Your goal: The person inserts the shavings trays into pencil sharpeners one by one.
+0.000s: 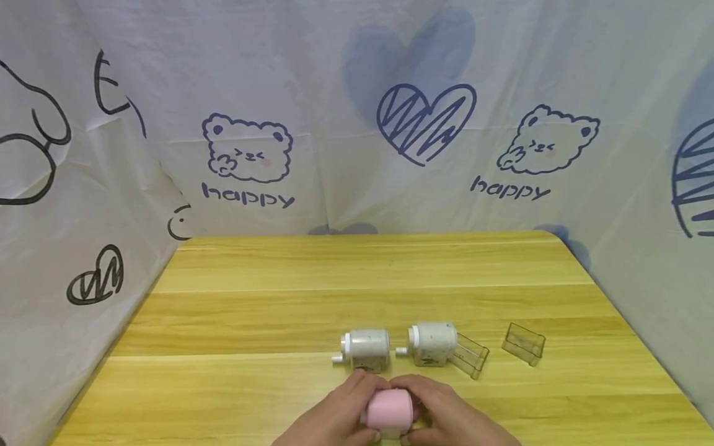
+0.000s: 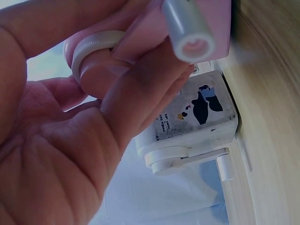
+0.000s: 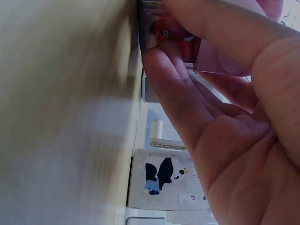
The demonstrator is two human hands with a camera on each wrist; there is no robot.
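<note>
A pink hand-crank pencil sharpener [image 1: 389,409] is held between both hands at the table's near edge. My left hand [image 1: 337,414] grips its crank side; the left wrist view shows the pale crank handle [image 2: 187,28] and a round white collar [image 2: 96,47] beside the fingers. My right hand [image 1: 454,416] holds the opposite end, its fingers and thumb about a see-through drawer [image 3: 191,51] with something red showing through. Just beyond the hands, two white crank sharpeners [image 1: 369,345] [image 2: 201,108] lie side by side, the right-hand sharpener [image 1: 435,342] slightly farther back.
One clear, smoky drawer [image 1: 473,357] lies against the right-hand white sharpener. Another clear drawer [image 1: 524,344] sits farther right on the wooden table [image 1: 251,310]. White cloth [image 1: 334,155] with drawn bears and hearts hangs behind and along both sides.
</note>
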